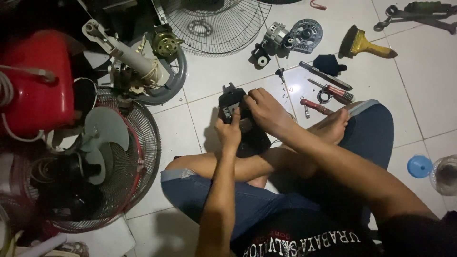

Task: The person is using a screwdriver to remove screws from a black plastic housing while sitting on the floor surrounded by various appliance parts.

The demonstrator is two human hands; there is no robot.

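Note:
I sit cross-legged on a white tiled floor. Both hands hold a black plastic fan housing part [232,101] over my shins. My left hand [229,131] grips its lower left side, with the thumb on its face. My right hand [266,112] lies over its right side, fingers curled on the top. The lower half of the part is hidden behind my hands. Just right of it lie a thin screwdriver [284,85] and a few small screws [285,89] on the tile.
A wire fan guard [209,26] and a fan motor [278,38] lie ahead. Pliers [315,106], red-handled tools [335,91] and a yellow brush [364,45] lie right. A fan with blades in its cage [102,157] and a red object [40,81] crowd the left.

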